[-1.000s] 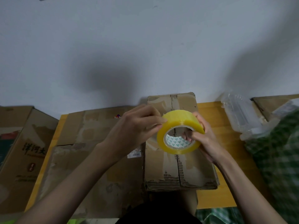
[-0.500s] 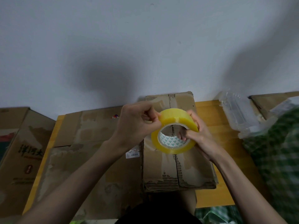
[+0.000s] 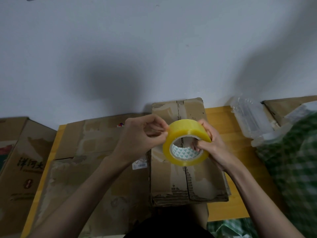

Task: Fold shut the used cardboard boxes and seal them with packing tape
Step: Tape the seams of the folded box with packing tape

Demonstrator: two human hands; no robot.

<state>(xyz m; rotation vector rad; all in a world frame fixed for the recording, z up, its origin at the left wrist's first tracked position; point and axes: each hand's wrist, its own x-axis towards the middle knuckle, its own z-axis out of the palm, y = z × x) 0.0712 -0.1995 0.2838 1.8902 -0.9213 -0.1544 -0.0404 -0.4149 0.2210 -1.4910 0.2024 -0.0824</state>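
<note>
A yellow roll of packing tape (image 3: 181,133) is held up above a worn cardboard box (image 3: 175,182) whose top flaps lie folded shut, seam down the middle. My right hand (image 3: 211,145) grips the roll, fingers hooked through its core. My left hand (image 3: 142,138) pinches at the roll's left outer edge with curled fingertips. A larger cardboard box (image 3: 89,162) lies flat to the left of the small one on the yellow wooden table (image 3: 236,191).
A printed cardboard box (image 3: 18,167) stands off the table's left edge. Clear plastic air-cushion packaging (image 3: 252,124) lies at the back right beside another cardboard box (image 3: 283,105). Green checked fabric (image 3: 296,169) fills the right side. A white wall rises behind.
The roll has tilted and turned slightly in my right hand. My left fingers went from resting flat on the roll to curling and pinching at its left edge.
</note>
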